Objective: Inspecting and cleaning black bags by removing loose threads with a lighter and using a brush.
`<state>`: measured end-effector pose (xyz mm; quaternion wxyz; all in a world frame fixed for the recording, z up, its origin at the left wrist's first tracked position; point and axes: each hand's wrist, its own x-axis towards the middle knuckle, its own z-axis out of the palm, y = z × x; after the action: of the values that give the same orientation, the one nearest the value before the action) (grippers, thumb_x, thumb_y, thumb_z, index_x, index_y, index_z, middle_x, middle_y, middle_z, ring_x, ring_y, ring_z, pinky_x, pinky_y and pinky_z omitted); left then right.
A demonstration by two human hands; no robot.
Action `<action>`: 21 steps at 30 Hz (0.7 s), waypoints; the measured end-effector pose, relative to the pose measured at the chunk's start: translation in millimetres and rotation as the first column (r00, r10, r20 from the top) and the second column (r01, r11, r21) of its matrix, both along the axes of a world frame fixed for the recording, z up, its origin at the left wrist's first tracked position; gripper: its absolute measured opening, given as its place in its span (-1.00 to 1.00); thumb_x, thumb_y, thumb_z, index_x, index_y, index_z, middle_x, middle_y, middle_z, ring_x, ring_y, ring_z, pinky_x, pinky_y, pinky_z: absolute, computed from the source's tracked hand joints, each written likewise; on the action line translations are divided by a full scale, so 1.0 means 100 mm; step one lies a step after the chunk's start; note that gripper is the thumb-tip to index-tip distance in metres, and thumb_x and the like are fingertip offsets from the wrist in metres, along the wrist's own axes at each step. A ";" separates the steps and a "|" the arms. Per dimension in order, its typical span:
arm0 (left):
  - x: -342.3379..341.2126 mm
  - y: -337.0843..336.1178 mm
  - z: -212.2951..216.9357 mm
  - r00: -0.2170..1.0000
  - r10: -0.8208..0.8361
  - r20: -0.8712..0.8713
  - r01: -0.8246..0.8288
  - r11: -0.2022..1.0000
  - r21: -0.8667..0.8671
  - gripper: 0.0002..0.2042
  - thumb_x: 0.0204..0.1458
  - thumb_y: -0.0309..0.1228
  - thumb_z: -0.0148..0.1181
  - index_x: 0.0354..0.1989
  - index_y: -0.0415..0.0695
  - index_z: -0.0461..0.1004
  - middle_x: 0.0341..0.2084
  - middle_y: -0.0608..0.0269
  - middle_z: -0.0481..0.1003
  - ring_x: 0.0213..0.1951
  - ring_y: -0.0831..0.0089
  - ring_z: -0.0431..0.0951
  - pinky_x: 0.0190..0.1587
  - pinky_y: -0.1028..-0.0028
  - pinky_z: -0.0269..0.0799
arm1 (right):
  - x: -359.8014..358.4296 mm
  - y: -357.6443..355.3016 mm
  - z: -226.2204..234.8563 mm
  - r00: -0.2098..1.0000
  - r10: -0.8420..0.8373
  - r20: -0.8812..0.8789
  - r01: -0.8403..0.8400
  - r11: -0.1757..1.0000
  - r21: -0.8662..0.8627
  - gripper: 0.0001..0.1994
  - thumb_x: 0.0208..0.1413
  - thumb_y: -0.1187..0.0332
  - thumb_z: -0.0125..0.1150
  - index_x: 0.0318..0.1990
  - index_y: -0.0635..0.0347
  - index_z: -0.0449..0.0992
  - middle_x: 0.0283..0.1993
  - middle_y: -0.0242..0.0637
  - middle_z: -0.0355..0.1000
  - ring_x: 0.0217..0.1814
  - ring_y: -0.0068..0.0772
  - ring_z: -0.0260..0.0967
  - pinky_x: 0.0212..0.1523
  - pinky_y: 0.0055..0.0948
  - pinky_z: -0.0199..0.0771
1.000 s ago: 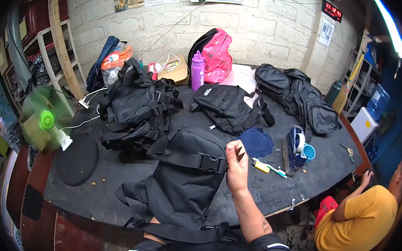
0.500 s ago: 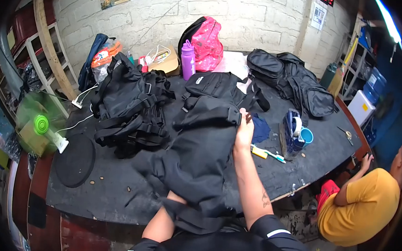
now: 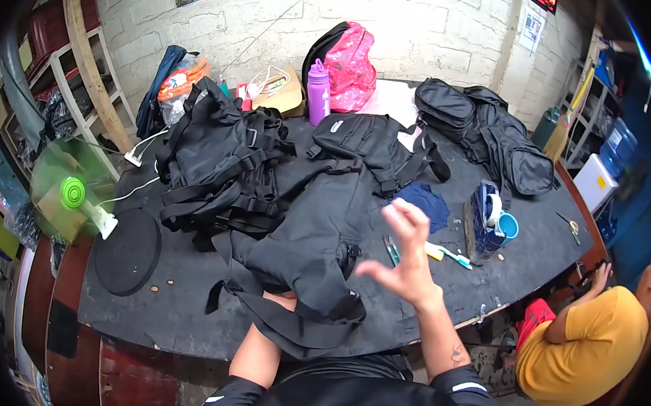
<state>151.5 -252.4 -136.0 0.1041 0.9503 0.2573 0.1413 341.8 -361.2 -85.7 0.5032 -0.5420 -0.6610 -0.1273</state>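
Note:
A black backpack [image 3: 316, 232] lies in front of me on the dark table, its straps trailing toward the near edge. My left hand [image 3: 281, 299] is mostly hidden beneath the backpack and its wide strap, so its fingers do not show. Raised over the table to the right of the bag is my right hand [image 3: 406, 254], open, fingers apart and nothing in them. Below and beside that hand lie a slim green-handled tool [image 3: 391, 250], a yellow-and-white brush [image 3: 449, 255] and a dark blue cloth [image 3: 422, 206]. Another black bag [image 3: 364, 139] touches the backpack's far end.
Black bags are heaped at left [image 3: 226, 162] and far right [image 3: 489, 135]. A purple bottle [image 3: 318, 93] and a pink backpack [image 3: 352, 65] stand at the back. A green fan [image 3: 73, 193] spins left; scissors [image 3: 569, 226] lie right. A person in yellow [image 3: 587, 346] sits beyond the right edge.
My right hand has let go of the backpack's far corner and moved nearer, opening its fingers. The backpack has settled flatter on the table. My view has shifted slightly.

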 end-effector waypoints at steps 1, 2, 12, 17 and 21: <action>0.05 0.06 -0.09 1.000 -0.002 0.002 0.002 1.000 0.004 -0.53 0.13 -0.19 -0.09 0.20 -0.08 0.15 0.14 0.09 0.22 0.20 0.27 0.16 0.21 0.35 0.07 | -0.09 -0.06 0.28 0.972 0.148 0.183 -0.137 0.988 -0.071 -0.34 -0.29 0.33 0.40 0.09 0.09 0.31 0.16 -0.12 0.12 0.28 -0.03 -0.01 0.23 -0.07 0.05; 0.10 0.18 -0.27 0.979 -0.088 0.185 0.082 0.996 0.041 -0.53 0.11 -0.22 -0.05 0.19 -0.08 0.16 0.12 0.10 0.24 0.16 0.31 0.21 0.14 0.37 0.16 | -0.23 -0.05 0.44 0.892 0.193 0.408 -0.135 0.977 -0.165 -0.39 -0.31 0.34 0.38 0.04 0.07 0.37 0.16 -0.17 0.16 0.29 -0.04 0.00 0.24 -0.04 0.03; 0.30 -0.08 0.01 0.504 0.499 0.706 0.857 -0.389 -0.337 -0.63 0.05 -0.47 -0.01 0.05 -0.34 0.28 0.04 -0.04 0.33 0.09 0.10 0.31 0.25 0.14 0.06 | 0.09 0.82 0.11 -0.081 0.190 -0.979 -0.705 0.683 0.190 -0.32 0.20 -0.19 -0.38 -0.12 0.37 0.39 -0.21 -0.11 0.46 -0.16 -0.27 0.44 -0.06 -0.34 0.45; 0.34 -0.06 0.28 0.357 0.749 0.558 0.842 0.000 -0.539 -0.69 0.15 -0.42 -0.03 0.03 -0.30 0.33 -0.02 0.09 0.40 0.09 0.27 0.34 0.21 0.22 0.13 | -0.02 0.72 0.30 0.065 0.334 -0.940 -0.732 0.656 0.183 -0.09 0.09 -0.35 -0.62 0.05 0.41 0.33 -0.11 -0.11 0.44 0.00 -0.26 0.38 0.10 -0.32 0.32; 0.28 -0.10 0.24 0.357 0.744 0.565 0.885 -0.076 -0.459 -0.69 0.15 -0.42 -0.03 0.02 -0.31 0.32 -0.03 0.06 0.41 0.07 0.26 0.37 0.12 0.19 0.28 | -0.03 0.63 0.40 -0.048 0.421 -0.906 -0.757 0.577 0.308 -0.07 0.08 -0.34 -0.65 0.05 0.44 0.33 -0.10 -0.10 0.44 -0.01 -0.31 0.38 0.11 -0.33 0.31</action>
<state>179.0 -262.0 -112.4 0.8886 0.2354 0.0570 0.3895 338.3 -298.2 -45.6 0.6979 -0.2239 -0.4103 0.5427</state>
